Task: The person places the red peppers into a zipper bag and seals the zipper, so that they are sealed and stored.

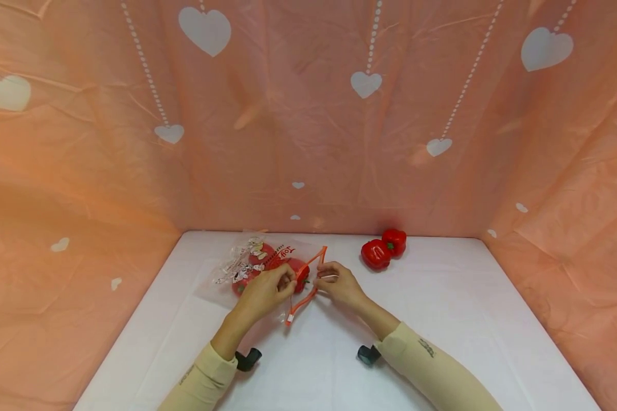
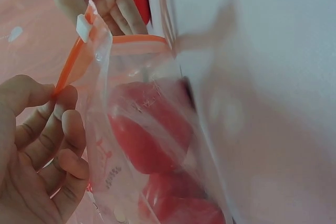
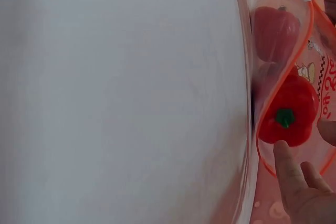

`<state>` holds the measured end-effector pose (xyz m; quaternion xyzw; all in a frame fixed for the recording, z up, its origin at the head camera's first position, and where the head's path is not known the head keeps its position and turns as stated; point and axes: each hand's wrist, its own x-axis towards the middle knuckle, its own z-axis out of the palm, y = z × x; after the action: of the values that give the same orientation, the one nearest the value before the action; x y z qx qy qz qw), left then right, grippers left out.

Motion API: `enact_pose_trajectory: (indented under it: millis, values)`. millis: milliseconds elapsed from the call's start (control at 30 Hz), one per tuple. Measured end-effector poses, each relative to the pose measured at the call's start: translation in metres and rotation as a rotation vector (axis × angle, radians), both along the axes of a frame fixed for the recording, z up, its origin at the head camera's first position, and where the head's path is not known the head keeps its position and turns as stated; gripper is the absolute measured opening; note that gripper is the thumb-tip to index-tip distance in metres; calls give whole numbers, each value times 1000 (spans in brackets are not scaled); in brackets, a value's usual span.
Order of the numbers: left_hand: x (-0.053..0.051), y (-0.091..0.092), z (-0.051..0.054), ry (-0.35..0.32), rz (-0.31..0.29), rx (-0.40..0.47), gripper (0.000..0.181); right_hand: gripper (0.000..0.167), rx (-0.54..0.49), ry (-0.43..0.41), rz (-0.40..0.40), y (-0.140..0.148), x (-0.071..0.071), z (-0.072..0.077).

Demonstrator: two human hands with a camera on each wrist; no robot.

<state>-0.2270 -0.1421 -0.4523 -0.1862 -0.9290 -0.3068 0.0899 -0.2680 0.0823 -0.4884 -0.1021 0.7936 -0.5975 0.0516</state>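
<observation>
A clear zip bag (image 1: 211, 282) with an orange zipper edge (image 1: 302, 302) and a white slider (image 1: 290, 318) lies on its side, its mouth spread toward the right. Several red bell peppers (image 2: 152, 124) are inside; one pepper (image 3: 296, 100) has its green stem facing the opening. Thumb and index finger of my left hand (image 1: 267, 288) pinch the zipper edge. My right hand (image 1: 341, 285) is at the mouth, its fingers (image 3: 287, 174) extended and thumb apart, close to that pepper. Whether they touch the pepper or the rim I cannot tell.
Two red bell peppers (image 1: 375, 254) sit together near the back edge of the white table (image 1: 416, 319), right of the bag. A peach curtain (image 1: 308, 142) with white hearts encloses the table at the back and sides. Dark camera mounts (image 1: 248, 359) project by both wrists.
</observation>
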Motion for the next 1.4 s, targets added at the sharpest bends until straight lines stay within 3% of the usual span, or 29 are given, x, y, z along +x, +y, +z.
enact_pose_trajectory:
  millis: [367,567,1100,1400]
  values:
    - [-1,0,-1,-6,6,-1,9,41,24,5,-19,26,0,1]
    - [0,0,-1,-8,9,2,10,42,77,6,-72,44,1,7]
    - [0,0,0,-16,10,10,11,45,151,132,-163,94,-2,15]
    - [-1,0,-1,11,0,2,11,47,223,184,-228,113,-5,14]
